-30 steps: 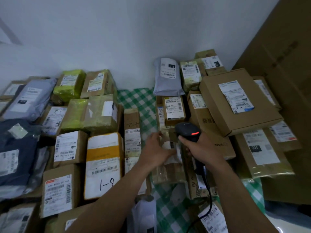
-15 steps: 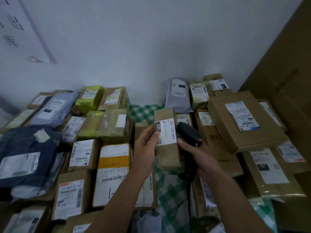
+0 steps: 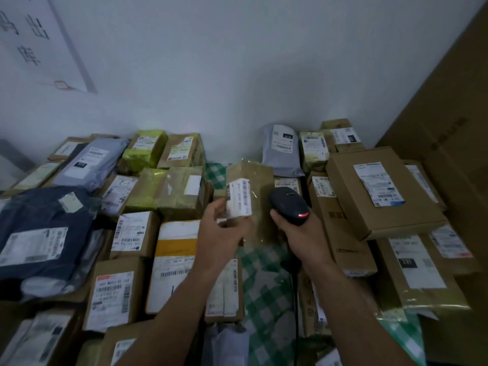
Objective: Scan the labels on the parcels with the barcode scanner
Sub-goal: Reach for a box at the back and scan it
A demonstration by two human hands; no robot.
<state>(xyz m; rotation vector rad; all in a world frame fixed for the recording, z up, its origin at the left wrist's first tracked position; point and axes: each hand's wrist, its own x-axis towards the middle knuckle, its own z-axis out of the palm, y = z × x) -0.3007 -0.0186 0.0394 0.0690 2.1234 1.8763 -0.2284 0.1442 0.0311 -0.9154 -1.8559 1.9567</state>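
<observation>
Left hand point(image 3: 221, 233) pinches the parcel point(image 3: 260, 180); right hand point(image 3: 303, 235) grips the scanner point(image 3: 289, 204) just beside it. The glossy, tilted label point(image 3: 239, 198) may misread.

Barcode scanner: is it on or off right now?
On, it seems: a red light glows at the rear of the barcode scanner, which the right hand grips. Whether it is scanning cannot be told.
</observation>
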